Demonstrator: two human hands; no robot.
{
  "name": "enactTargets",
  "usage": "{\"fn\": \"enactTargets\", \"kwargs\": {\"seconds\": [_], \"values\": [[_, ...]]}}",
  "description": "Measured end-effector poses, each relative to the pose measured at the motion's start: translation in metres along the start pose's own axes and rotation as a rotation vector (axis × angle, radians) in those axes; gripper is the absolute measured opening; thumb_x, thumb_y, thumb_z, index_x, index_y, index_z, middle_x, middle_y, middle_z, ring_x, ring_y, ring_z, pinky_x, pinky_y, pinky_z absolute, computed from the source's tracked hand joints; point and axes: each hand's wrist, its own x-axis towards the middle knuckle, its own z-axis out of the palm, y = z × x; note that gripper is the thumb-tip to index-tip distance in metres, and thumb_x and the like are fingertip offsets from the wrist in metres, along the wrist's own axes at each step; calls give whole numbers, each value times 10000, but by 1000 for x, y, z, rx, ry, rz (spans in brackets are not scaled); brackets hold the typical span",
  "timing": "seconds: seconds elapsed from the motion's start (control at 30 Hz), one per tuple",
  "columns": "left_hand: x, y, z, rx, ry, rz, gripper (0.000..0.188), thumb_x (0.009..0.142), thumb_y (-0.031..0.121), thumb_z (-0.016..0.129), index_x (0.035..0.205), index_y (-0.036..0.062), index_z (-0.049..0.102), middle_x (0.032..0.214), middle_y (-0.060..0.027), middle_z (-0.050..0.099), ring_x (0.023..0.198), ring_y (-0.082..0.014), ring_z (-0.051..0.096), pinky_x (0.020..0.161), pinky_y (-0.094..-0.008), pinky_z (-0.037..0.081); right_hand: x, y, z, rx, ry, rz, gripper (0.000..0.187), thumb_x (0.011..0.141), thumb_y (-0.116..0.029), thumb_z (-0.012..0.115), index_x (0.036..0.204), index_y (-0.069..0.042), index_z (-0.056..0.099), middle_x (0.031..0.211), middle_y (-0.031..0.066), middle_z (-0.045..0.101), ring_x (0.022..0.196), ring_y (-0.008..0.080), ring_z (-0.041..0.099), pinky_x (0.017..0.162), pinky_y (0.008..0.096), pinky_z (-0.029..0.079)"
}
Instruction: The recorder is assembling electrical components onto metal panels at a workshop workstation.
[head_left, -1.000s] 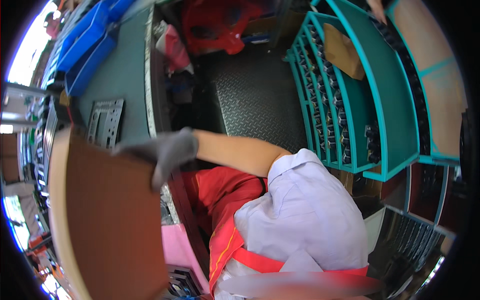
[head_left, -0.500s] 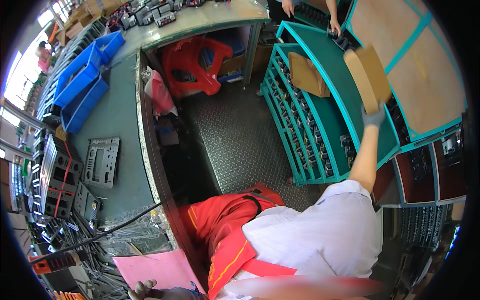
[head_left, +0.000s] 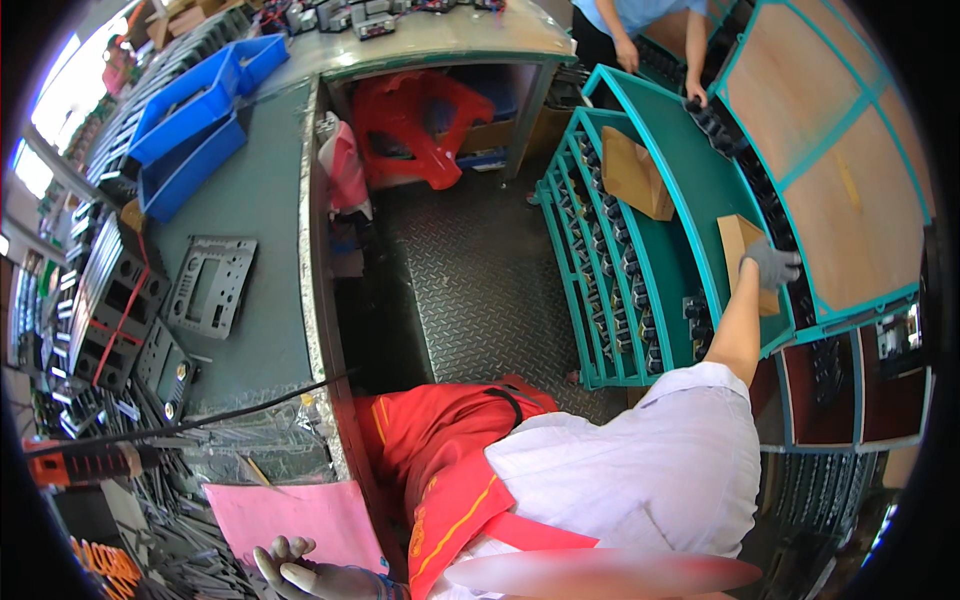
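My right hand [head_left: 772, 265], in a grey glove, is stretched out to the teal rack [head_left: 690, 170] on my right and grips a small brown cardboard piece [head_left: 736, 243] lying on its upper shelf. My left hand [head_left: 305, 577], also gloved, rests low at the near edge of the workbench [head_left: 265, 215], fingers spread, touching a pink sheet [head_left: 290, 515]. It holds nothing. I wear a white shirt and a red apron.
Another brown cardboard piece [head_left: 635, 175] lies further along the rack, whose lower tiers hold several small dark parts. Another person's hands [head_left: 628, 55] reach onto the rack's far end. The bench carries blue bins [head_left: 190, 130], grey panels [head_left: 210, 285] and an orange-handled tool [head_left: 85, 462]. A red stool [head_left: 420, 125] stands under it.
My right hand has carried the cardboard from the bench side across to the rack and lowered it onto the upper shelf. My left hand has stayed by the pink sheet.
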Motion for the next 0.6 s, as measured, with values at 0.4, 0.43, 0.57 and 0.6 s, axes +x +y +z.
{"fn": "enactTargets", "kwargs": {"seconds": [0.4,0.43,0.57,0.6], "values": [[-25,-2,-29,33,20,-70,416,922,203,444,1226,-75,506,946,-129,584,772,-179,542,686,-332,484,-427,-40,-241,1454,-863,-2554,103,790,-115,532,858,-70,595,722,130,582,599,297,581,547,436,466],[-30,1,-35,33,48,-143,395,915,172,444,1214,-75,517,945,-136,593,772,-188,559,697,-329,488,-454,-8,-274,1482,-1206,-2693,166,806,-119,536,943,-73,617,752,121,605,651,301,601,584,432,480],[-54,15,-71,191,-30,-119,337,839,6,499,1164,-66,550,943,-158,640,798,-232,629,734,-314,504,-486,116,-362,1426,-1773,-3296,271,849,-151,538,1104,-96,611,913,122,630,898,288,606,799,405,475],[-60,19,-79,221,-42,-91,340,826,-17,511,1161,-61,551,945,-158,642,802,-233,635,737,-313,506,-487,141,-377,1526,-1935,-3313,274,858,-165,538,1113,-92,607,935,120,627,921,284,600,818,400,468]]}}
